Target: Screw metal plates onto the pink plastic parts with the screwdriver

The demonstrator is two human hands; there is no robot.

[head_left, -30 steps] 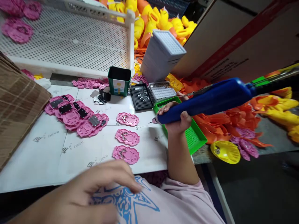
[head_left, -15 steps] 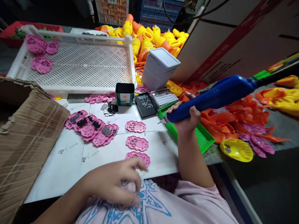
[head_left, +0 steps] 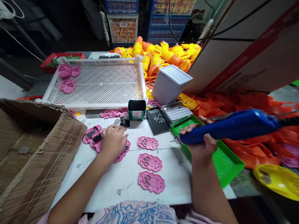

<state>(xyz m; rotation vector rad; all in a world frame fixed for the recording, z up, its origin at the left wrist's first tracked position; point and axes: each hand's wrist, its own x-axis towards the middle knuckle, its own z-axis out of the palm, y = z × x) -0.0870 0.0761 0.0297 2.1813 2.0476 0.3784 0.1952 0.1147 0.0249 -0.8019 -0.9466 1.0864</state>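
My right hand [head_left: 202,141] is wrapped round a blue electric screwdriver [head_left: 231,126], held tilted above the green tray [head_left: 230,166] with its thin bit pointing left. My left hand [head_left: 113,140] reaches over a heap of pink plastic parts [head_left: 93,137], some carrying black plates. Its fingers are bent and slightly apart, close to small black and grey plates [head_left: 125,122]; nothing shows in them. Between my hands, three pink plastic pieces with metal bits lie in a column: a far one [head_left: 147,143], a middle one [head_left: 149,162] and a near one [head_left: 151,182].
A green tin [head_left: 136,115] stands beside a black perforated tray [head_left: 157,120] holding small screws. Behind are a white mesh crate [head_left: 100,88] and a stack of white trays [head_left: 171,85]. An open cardboard box [head_left: 42,149] borders the left; orange parts [head_left: 257,149] and a yellow dish [head_left: 277,180] lie right.
My left hand has moved from near my lap forward to the pink heap and small plates. The screwdriver stays in my right hand. The view has shifted, so everything appears lower and further right.
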